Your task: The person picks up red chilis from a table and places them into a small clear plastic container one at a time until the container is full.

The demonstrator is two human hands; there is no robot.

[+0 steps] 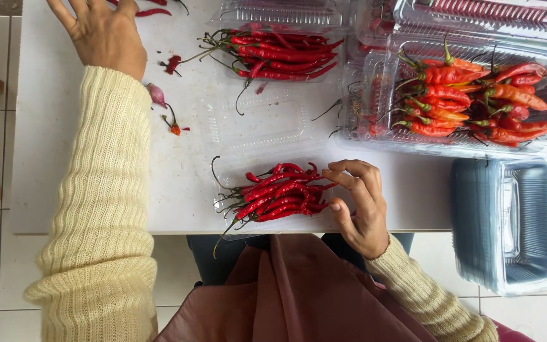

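On the white table (pixel 52 126), nearest the person, an open clear clamshell (pixel 267 133) holds a small bunch of long red chillies (pixel 280 196) in its near half; the far half, the lid, lies flat and bare. The right hand (pixel 359 206) rests at the right end of that bunch, fingers curled and slightly apart, tips touching the chilli ends but not clamped on any. The left hand (pixel 102 35) reaches to the far left of the table, fingers spread and holding nothing, near a few loose chillies (pixel 150 9) at the top edge.

Judging by how things lie, packing is partway: this tray is filled but not closed, and a second tray (pixel 280 54) behind it also sits open with chillies in it. A closed clear box (pixel 476 16) lies at the far right. A large clear tub (pixel 413 136) of fatter red and orange chillies (pixel 476 104) waits on the right, so plenty seems left. A stack of empty clear trays (pixel 508 228), bluish in the light, stands off the table's right end. Scraps (pixel 172 123), a stem and a purplish bit, lie left of the lid. No labels show on any package
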